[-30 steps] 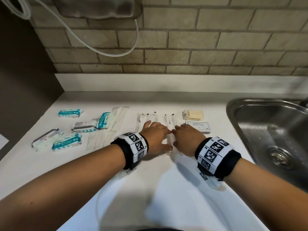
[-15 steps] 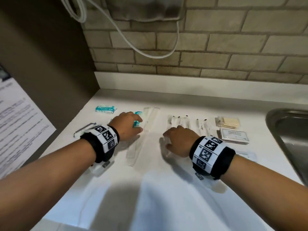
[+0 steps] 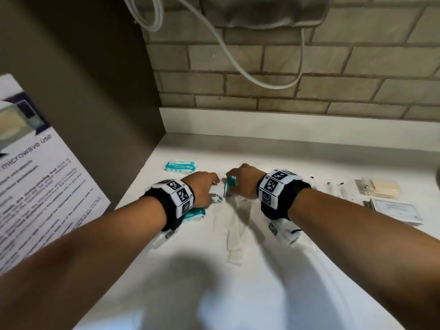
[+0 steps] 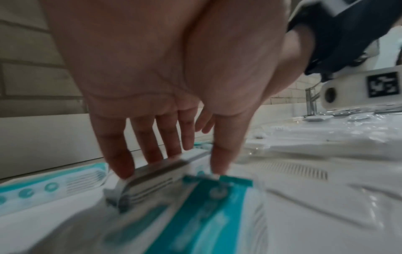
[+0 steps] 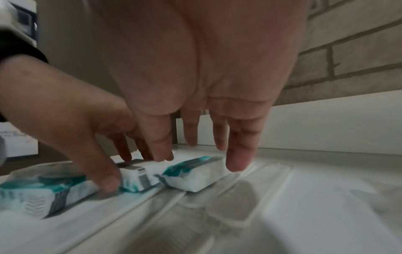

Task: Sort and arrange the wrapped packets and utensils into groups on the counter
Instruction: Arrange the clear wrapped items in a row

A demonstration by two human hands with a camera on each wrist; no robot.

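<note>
Pinching a grey-striped packet (image 4: 150,177) between thumb and fingertips, the left hand (image 3: 202,189) works low on the tabletop (image 3: 262,282); the right hand (image 3: 245,182) hovers, fingers spread, over a teal packet (image 5: 193,173) alongside.

A white worktop (image 3: 262,294) meets a tan brick wall (image 3: 309,75) at 12 o'clock. A looping white cable (image 3: 250,77) hangs down the bricks below a grey wall unit (image 3: 262,13). At 9 o'clock, a printed microwave notice (image 3: 35,186) is on a brown side panel (image 3: 95,79). A chrome tap (image 4: 311,101) stands at 3 o'clock.
</note>
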